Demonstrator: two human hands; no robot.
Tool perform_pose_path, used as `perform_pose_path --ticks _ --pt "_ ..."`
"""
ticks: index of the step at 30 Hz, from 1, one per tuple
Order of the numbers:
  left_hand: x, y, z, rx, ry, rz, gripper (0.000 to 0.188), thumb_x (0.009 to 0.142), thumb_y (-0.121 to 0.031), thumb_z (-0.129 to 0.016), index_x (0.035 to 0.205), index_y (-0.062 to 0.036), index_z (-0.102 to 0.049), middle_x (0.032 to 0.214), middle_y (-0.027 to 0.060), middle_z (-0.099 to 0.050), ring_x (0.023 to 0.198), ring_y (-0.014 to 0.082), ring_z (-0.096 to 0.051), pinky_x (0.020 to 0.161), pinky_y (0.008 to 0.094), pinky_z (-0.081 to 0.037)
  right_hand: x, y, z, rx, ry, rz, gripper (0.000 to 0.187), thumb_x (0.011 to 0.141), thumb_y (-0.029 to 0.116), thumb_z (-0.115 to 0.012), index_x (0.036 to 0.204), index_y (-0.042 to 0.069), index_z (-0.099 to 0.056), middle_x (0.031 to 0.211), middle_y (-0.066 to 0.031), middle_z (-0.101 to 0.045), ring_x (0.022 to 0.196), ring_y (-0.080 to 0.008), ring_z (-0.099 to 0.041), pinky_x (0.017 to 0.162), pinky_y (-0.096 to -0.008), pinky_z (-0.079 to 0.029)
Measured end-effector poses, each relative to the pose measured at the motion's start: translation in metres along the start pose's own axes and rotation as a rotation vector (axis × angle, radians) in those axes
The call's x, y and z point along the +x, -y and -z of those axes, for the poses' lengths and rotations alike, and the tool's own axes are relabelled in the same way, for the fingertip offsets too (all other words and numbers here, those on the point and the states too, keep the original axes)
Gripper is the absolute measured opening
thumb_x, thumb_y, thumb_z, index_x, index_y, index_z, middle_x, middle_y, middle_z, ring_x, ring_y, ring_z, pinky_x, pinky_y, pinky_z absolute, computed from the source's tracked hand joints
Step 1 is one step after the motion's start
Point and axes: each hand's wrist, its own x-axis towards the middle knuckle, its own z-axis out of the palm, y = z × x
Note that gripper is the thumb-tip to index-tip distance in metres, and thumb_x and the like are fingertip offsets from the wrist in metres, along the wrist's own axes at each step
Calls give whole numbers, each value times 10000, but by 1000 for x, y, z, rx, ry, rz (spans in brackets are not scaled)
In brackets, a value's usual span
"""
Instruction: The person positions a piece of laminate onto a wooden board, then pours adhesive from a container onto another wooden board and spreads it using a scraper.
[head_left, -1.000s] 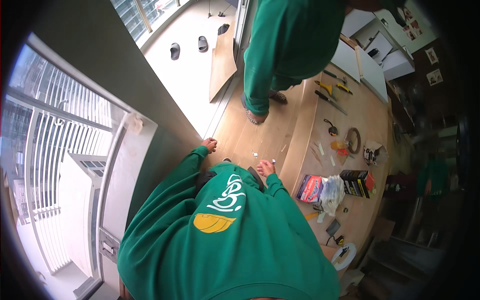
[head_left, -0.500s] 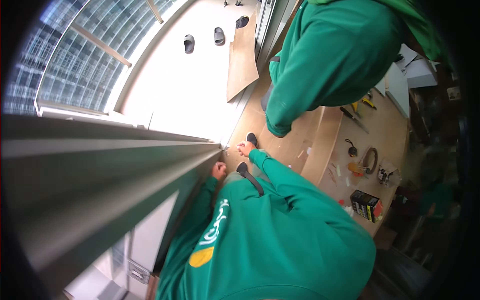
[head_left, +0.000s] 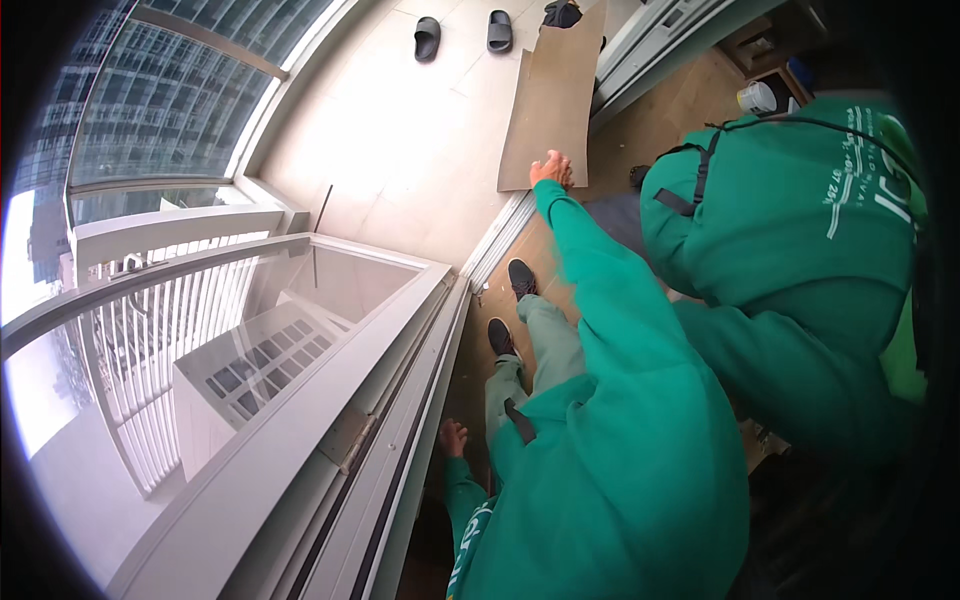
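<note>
1. Head view: I see a flat brown board by the door track, pale tiled floor beyond
2. Right hand at its near end, left hand low; I cannot tell whether fingers grasp

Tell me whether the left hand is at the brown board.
No, the right hand is at the brown board, the left hand near the white frame.

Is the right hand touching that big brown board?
Cannot tell: in the head view, the right hand overlaps the brown board, but neither contact nor gap shows plainly.
</note>
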Motion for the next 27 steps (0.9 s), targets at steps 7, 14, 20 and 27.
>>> perform_pose_path --ticks 7,14,20,27 --pt "-33 10 -28 27 -48 122 370 944 -369 -543 1251 -169 -494 1099 60 -588 903 195 -631 748 356 -529 102 -25 21 -35 -58 -170 641 759 288 -722 1317 140 -443 1287 -147 -522 1178 -369 -516 979 -503 -397" --pt "-33 -19 -61 18 -53 150 352 962 -349 -514 1260 -164 -485 1089 69 -593 909 206 -634 768 362 -523 166 -77 -1 0 184 -40 583 776 294 -668 1289 47 -543 1263 -186 -585 1151 -382 -559 993 -455 -432" --pt "-23 -35 -51 55 -34 121 348 957 -352 -522 1251 -168 -505 1073 64 -604 893 191 -639 762 347 -517 149 -21 17 31 93 89 461 813 272 -571 1236 90 -593 1198 -199 -614 1121 -401 -563 977 -489 -432" --pt "-2 -45 -56 165 84 9 291 945 -269 -543 1208 -145 -538 1006 45 -611 811 146 -629 701 308 -535 151 72 121 -81 246 311 484 826 323 -572 1231 59 -586 1188 -216 -609 1135 -395 -553 976 -471 -431"
